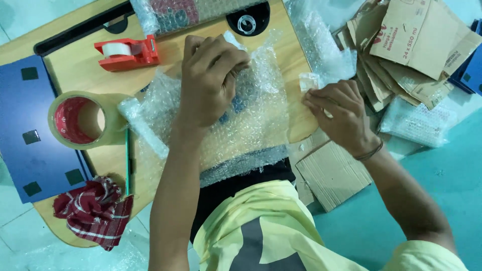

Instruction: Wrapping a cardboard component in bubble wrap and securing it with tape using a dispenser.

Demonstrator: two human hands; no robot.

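My left hand (pixel 208 80) presses flat on a parcel wrapped in bubble wrap (pixel 251 120) that lies on a small wooden table (pixel 75 70). Something blue shows faintly through the wrap under my fingers. My right hand (pixel 339 113) is at the table's right edge, its fingers pinched on a small piece of clear tape (pixel 310 81) beside the parcel.
A red tape dispenser (pixel 128 52) and a big roll of clear tape (pixel 78 120) sit on the table's left part. A green pencil (pixel 127 160) and a red checked cloth (pixel 95 211) lie near the front. Flattened cardboard boxes (pixel 411 45) and more bubble wrap (pixel 416 123) lie on the floor at right.
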